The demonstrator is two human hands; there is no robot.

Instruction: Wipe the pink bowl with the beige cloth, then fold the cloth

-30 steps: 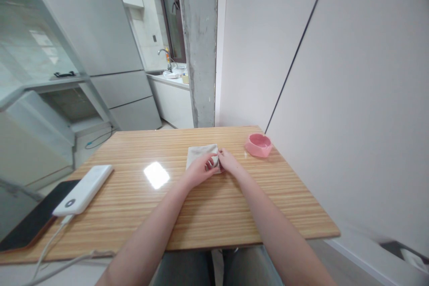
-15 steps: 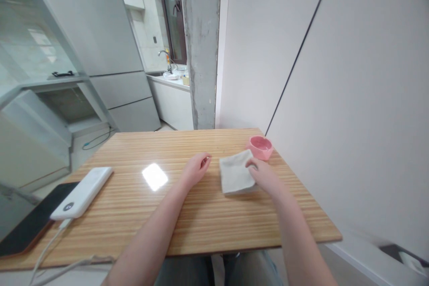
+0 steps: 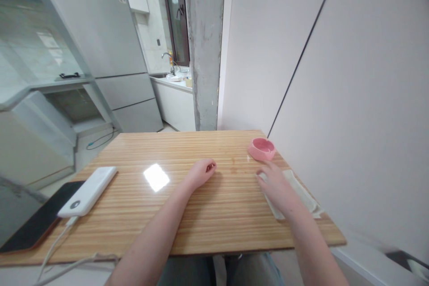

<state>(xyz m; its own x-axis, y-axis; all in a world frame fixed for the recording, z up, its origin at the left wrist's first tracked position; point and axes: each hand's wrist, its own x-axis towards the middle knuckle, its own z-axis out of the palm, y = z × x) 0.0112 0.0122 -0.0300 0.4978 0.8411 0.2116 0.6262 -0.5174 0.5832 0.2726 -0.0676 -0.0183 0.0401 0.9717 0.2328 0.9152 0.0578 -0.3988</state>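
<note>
Cloth [image 3: 297, 187] has shifted right, beneath the right hand [image 3: 275, 184], grip unclear; left hand [image 3: 201, 173] loosely clenched; gentle release should suit.

Table [image 3: 134, 152], left side — white power bank [image 3: 92, 187], cable [image 3: 71, 221] plugged into its near end, dark flat slab [image 3: 36, 221] alongside. Background — tall grey fridge [image 3: 110, 44], sink [image 3: 159, 75] with curved faucet [image 3: 172, 70], bare concrete pillar [image 3: 206, 44], pale wall [image 3: 254, 53] at right.

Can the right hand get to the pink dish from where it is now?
Probably yes. The right hand is at the pale cloth, just on the near side of the pink dish, and nothing seems to block the way.
</note>
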